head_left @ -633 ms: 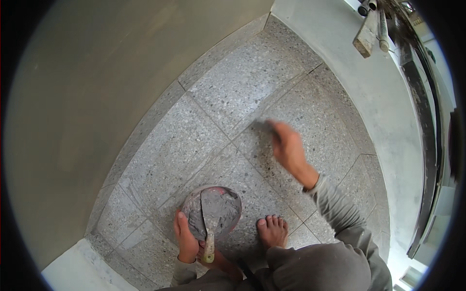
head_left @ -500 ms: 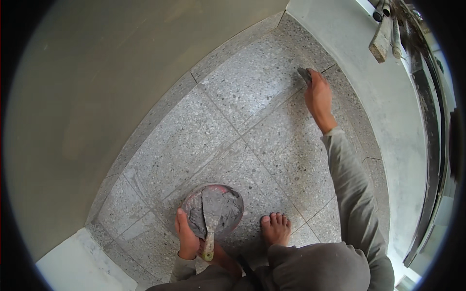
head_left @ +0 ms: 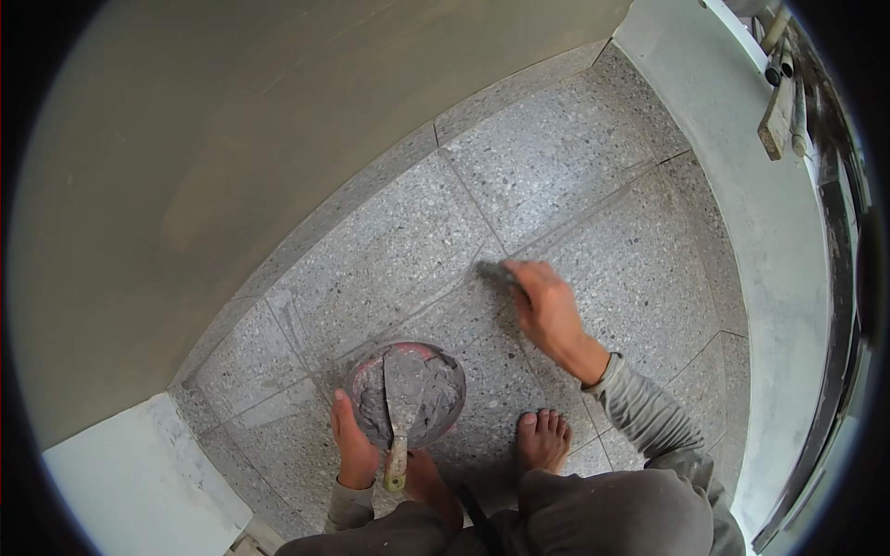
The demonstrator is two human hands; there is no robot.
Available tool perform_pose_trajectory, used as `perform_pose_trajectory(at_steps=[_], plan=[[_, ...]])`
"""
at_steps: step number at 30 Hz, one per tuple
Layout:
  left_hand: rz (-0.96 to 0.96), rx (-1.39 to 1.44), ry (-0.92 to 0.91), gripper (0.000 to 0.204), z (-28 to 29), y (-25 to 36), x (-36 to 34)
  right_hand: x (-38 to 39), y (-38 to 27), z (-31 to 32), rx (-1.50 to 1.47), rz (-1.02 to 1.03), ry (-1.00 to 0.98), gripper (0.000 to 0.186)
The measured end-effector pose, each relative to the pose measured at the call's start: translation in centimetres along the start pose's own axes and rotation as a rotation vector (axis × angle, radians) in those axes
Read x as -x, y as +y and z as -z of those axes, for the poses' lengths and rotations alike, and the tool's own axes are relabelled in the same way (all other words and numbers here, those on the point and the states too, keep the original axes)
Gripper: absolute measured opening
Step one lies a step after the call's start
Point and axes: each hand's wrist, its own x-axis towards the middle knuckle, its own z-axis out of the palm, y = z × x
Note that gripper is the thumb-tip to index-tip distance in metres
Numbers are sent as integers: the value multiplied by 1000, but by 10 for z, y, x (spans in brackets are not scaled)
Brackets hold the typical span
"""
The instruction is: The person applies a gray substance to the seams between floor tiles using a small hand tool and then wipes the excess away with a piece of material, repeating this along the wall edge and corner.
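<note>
My right hand (head_left: pixel 554 310) grips a dark flat spreader (head_left: pixel 489 272) at a grout joint in the speckled tile floor (head_left: pixel 371 232). Grey smears run along that joint. My left hand (head_left: pixel 354 440) holds the side of a round, pinkish bowl (head_left: pixel 436 357) of grey paste (head_left: pixel 436 389), low in the picture. A putty knife (head_left: pixel 399 412) lies across the paste, its light handle over the bowl's near rim. My bare right foot (head_left: pixel 542 440) stands beside the bowl.
An olive-grey wall (head_left: pixel 185 185) with a speckled skirting rises on the left. A pale ledge (head_left: pixel 742 185) borders the right side, with boards and pipes (head_left: pixel 779 120) at its top end. A white block (head_left: pixel 139 482) is at the lower left.
My right hand swept up and right along the floor, then came back down and left to the middle with the spreader. My left hand stays at the bowl. The view has shifted slightly.
</note>
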Motion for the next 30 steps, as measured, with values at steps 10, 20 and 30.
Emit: perform_pose_trajectory(at_steps=[10,20,30], plan=[[4,-53,11,56,2,-5,13,-3,3,-17,299,236,21,46],[-42,-116,-94,49,-2,-2,19,-115,40,18,165,246,147,42],[-72,-108,-51,47,-1,4,21,0,19,16,-92,261,-276,41]])
